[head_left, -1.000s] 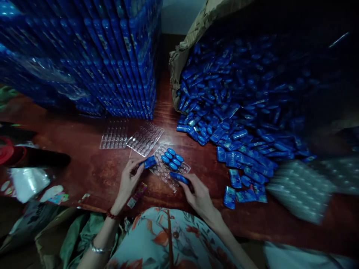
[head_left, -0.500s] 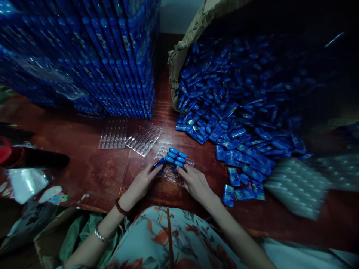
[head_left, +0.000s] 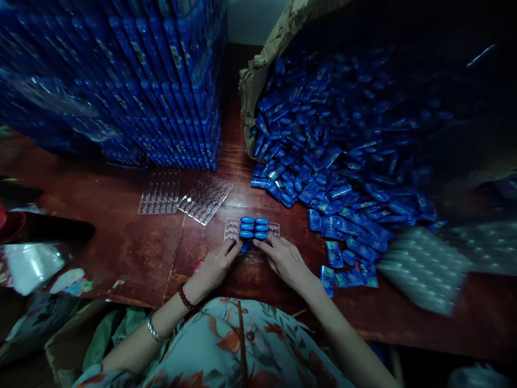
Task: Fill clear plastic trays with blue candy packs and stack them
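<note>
A clear plastic blister tray (head_left: 231, 227) with moulded hollows lies in front of me, turned square to my body. Several glossy blue oval packs (head_left: 253, 227) sit in its middle in two columns. My left hand (head_left: 218, 262) is at the near left of the tray, fingers closed on a small blue pack (head_left: 244, 247) below the columns. Opposite it, my right hand (head_left: 285, 258) rests over the near right of the tray with its fingers bent inward. Whatever is under the right fingertips is hidden.
Loose blue packs (head_left: 343, 194) spill from a torn cardboard box (head_left: 252, 89) at right. Stacked filled blue trays (head_left: 161, 108) stand back left. Two clear trays (head_left: 205, 198) lie ahead of my left hand, more clear trays (head_left: 424, 269) at far right. A dark red-topped cylinder (head_left: 48, 226) lies left.
The tray has turned from slanted to square, and the blue packs on it now line up in two even columns. My left hand has shifted right, nearer the right one.
</note>
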A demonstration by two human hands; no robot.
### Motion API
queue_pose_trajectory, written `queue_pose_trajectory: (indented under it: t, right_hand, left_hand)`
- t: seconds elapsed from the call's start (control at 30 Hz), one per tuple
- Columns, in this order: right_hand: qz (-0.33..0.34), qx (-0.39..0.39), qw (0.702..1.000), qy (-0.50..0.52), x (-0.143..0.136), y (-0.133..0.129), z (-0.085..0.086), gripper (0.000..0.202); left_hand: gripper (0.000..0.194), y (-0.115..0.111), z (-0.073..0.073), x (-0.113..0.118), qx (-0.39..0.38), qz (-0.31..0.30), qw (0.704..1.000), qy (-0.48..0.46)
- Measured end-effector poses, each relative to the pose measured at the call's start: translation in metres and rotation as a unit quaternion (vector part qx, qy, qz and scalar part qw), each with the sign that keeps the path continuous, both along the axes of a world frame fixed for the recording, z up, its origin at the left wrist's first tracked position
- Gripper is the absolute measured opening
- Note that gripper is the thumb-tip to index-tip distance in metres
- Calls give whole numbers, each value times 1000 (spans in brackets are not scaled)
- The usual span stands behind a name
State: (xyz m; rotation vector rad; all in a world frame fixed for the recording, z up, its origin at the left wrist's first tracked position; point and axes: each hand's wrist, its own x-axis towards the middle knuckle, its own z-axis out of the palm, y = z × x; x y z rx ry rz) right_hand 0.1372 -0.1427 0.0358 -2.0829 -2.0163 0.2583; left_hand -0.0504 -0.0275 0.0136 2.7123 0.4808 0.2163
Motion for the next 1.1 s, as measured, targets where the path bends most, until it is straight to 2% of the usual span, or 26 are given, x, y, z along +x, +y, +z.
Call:
queue_pose_trajectory:
  t: [0.1,0.2,0.3,0.37,0.43,0.53,0.57,0.63,0.67,0.73,0.8,0.83,0.97,1.03,1.1]
  right_hand:
    - [10,3,1000,-12,1,-1,-2,45]
    - [-1,28,999,-31,-3,-1,-7,34]
    - [-12,45,998,-46,-10,1,-9,20]
    - [-23,63,996,-59,-12,1,-8,18]
    - [-29,90,993,-64,-10,-3,-8,20]
    - [-75,145,985,-45,8,-20,-12,26]
    - [-121,168,978,-39,18,-26,-15,26]
    - [-252,192,948,-34,44,-36,-21,27]
    - [-323,179,929,-38,57,-38,-24,29]
    - [-414,101,903,-54,78,-35,-28,35]
    - [-441,0,895,-70,90,-25,-29,38]
    - [-439,-41,894,-75,91,-18,-28,39]
    - [-382,-126,915,-46,85,-4,-18,47]
    - [-333,-148,931,0,82,-10,-15,50]
    - [-288,-158,943,54,79,-23,-16,47]
  left_hand:
    - [41,0,12,10,15,1,997,81]
    - [41,-1,21,23,56,-37,987,147]
    - [32,0,22,38,107,-87,972,190]
    - [28,4,20,45,125,-111,966,196]
    - [31,10,17,48,125,-133,969,169]
    - [33,21,15,44,133,-148,978,56]
    - [31,25,15,44,142,-145,979,8]
    - [25,36,17,48,160,-122,977,-71]
    - [23,42,18,55,160,-101,978,-90]
    - [25,60,20,78,142,-36,986,-83]
    - [26,81,18,110,111,36,993,-27]
    - [24,91,16,127,95,56,994,9]
    - [23,118,7,180,80,43,993,79]
    - [21,120,4,190,81,32,992,88]
    - [20,118,1,190,83,27,991,98]
